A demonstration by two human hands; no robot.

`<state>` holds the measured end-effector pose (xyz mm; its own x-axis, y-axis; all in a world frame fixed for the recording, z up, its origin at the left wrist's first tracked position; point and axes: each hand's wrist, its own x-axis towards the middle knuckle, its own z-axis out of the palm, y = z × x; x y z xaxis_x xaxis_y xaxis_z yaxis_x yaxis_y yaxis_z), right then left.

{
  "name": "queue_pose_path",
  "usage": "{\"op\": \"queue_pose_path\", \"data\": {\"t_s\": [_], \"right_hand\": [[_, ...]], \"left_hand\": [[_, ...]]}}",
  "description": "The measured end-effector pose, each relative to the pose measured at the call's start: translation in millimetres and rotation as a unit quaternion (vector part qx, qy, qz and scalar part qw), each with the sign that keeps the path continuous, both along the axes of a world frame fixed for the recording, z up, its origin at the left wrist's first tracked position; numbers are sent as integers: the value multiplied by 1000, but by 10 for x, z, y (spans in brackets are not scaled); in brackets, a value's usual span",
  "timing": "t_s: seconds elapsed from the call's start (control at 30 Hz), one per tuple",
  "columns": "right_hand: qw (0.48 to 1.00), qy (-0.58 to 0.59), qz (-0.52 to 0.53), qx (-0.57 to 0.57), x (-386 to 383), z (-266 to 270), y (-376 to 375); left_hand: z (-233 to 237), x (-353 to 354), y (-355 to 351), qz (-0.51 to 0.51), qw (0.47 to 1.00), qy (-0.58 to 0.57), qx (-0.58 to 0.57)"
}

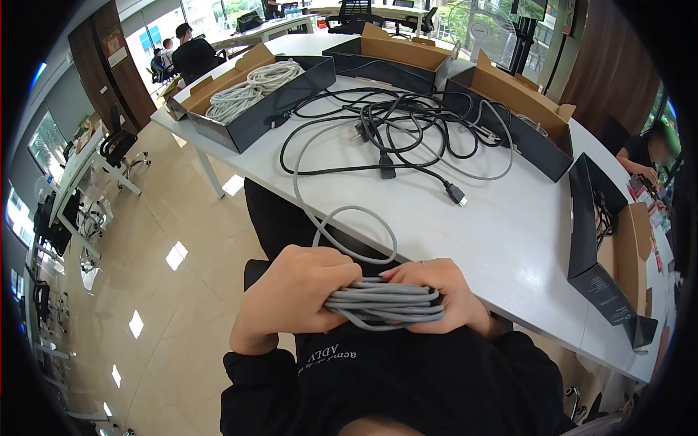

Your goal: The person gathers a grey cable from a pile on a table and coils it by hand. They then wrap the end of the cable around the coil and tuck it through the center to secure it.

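A bundle of coiled grey cable [385, 301] is held in front of my chest. My left hand [302, 287] wraps round its left end, and my right hand [447, 291] grips its right end. From the bundle a loose grey loop [356, 208] hangs over the table's front edge and runs back to the table. There a tangle of black cables [392, 116] lies with some grey cable among it. A black connector [456, 193] rests at the front of the tangle, with another black plug piece [387, 166] behind it.
On the white table [502, 232] stand an open box of pale coiled cables [254, 87], two open black boxes [385, 65] [531, 123] at the back, and one [603, 269] at the right holding black cable. A person [643, 156] sits far right. Chairs stand left.
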<state>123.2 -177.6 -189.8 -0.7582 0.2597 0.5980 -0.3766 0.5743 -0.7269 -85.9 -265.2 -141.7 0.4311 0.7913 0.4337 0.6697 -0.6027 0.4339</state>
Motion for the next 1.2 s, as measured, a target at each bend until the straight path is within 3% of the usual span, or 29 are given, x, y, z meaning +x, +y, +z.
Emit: {"op": "queue_pose_path", "data": {"t_s": [0.2,0.27,0.37,0.4,0.5,0.53,0.63,0.7,0.87,0.97,1.1,1.2], "right_hand": [[997,-17,60,-46,37,35,-16],[995,15,60,-80,68,12,15],[937,-6,-53,-345,202,81,-163],[913,118,4,-391,126,-61,-127],[860,188,72,-470,204,-135,-119],[859,153,62,-485,279,-168,-99],[810,272,141,-500,197,-258,-65],[814,260,128,-504,257,-282,-58],[807,333,162,-460,156,-211,-22],[798,339,150,-476,197,-230,-65],[791,371,199,-445,107,-134,-66],[806,382,157,-425,93,-164,-52]], "left_hand": [[12,57,10,-3,999,27,-23],[6,125,61,12,1000,-19,-21],[-3,76,178,-21,995,-80,-48],[14,45,203,-33,989,-124,-71],[-47,-131,302,-75,971,-185,-130],[-69,-223,340,-89,968,-181,-149],[-12,-345,344,-139,956,-205,-158],[-37,-428,382,-175,949,-223,-136],[16,-551,392,-78,962,-180,-191],[-31,-447,418,15,990,-71,-122],[-196,-203,399,27,996,46,-75],[-391,188,352,32,994,105,4]]}}
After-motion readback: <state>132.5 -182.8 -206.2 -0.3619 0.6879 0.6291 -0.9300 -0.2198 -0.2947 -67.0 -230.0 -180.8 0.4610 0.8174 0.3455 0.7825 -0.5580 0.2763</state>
